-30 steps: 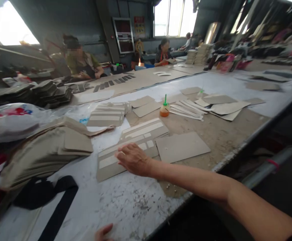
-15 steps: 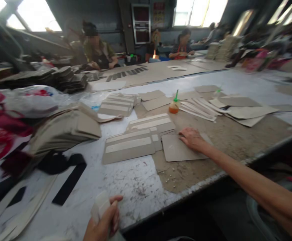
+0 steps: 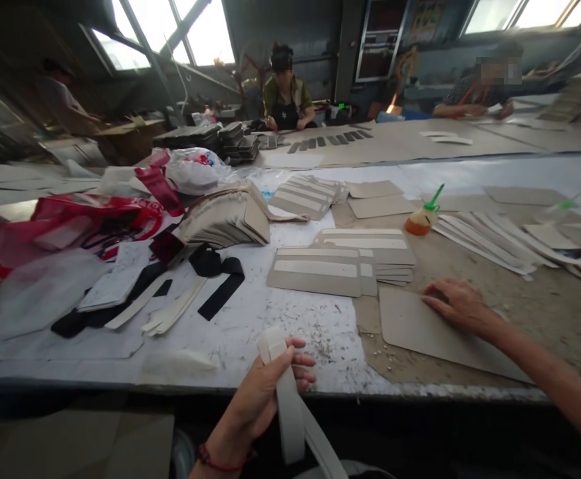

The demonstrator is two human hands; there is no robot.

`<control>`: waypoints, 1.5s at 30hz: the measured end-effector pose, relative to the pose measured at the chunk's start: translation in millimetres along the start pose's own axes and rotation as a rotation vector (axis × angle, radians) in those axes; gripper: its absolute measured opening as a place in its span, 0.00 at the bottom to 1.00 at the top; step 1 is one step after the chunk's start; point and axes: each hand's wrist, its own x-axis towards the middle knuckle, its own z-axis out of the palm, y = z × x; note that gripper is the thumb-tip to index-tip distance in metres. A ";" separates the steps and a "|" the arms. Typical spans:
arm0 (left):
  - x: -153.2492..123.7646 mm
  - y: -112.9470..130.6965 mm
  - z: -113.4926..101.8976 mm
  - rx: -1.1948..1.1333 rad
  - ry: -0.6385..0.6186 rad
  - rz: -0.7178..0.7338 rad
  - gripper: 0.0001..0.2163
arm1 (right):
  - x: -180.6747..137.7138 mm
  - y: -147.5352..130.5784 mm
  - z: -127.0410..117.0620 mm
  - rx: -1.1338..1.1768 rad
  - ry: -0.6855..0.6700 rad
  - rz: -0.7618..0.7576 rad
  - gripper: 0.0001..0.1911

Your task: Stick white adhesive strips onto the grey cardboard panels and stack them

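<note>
My left hand [image 3: 265,386], in front of the table's near edge, grips several narrow off-white strips [image 3: 290,416] between thumb and fingers. They hang down in long tails. My right hand [image 3: 457,305] lies on a grey-beige cardboard panel [image 3: 435,332], fingers loosely bent and touching its upper side. Nothing shows inside that hand. Just left of the panel are overlapping stacked panels [image 3: 315,271] with pale strips across them. Beyond my right hand stands a squeeze bottle [image 3: 421,221] with amber liquid and a green nozzle. Loose pale strips [image 3: 484,243] lie fanned beside it.
A leaning stack of panels [image 3: 231,216], black straps [image 3: 221,286], white strips [image 3: 173,309] and red and clear plastic bags [image 3: 96,223] occupy the table's left. The table's front edge [image 3: 330,394] runs below my hands. A co-worker [image 3: 288,100] sits across, another person [image 3: 484,86] farther right.
The view has swung left, so the table's things appear farther right. My left hand has risen, showing more of the strips. The panel under my right hand has turned, its right end nearer the front edge.
</note>
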 end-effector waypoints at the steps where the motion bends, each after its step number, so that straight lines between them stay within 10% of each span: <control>1: -1.1 -0.5 -1.5 -0.003 -0.011 0.000 0.15 | -0.2 -4.1 -4.6 0.046 -0.024 0.020 0.13; 10: -8.3 -4.3 -14.7 -0.020 -0.057 0.005 0.12 | 3.6 -115.4 -82.0 0.496 -0.400 -0.037 0.12; 17: -19.9 0.1 -17.4 0.004 -0.075 0.018 0.10 | 41.7 -205.5 -51.8 0.495 -0.497 -0.255 0.06; 24: -25.0 2.8 -24.7 -0.085 -0.044 0.032 0.09 | 43.0 -231.3 -22.1 0.228 -0.353 -0.222 0.10; 35: -24.7 11.0 6.8 -0.387 -0.115 -0.001 0.33 | -17.2 -311.0 -50.5 0.747 -0.334 -0.285 0.11; 45: -23.7 -11.5 18.6 -0.199 -0.110 0.121 0.27 | -31.3 -299.7 -42.5 0.747 -0.383 -0.120 0.07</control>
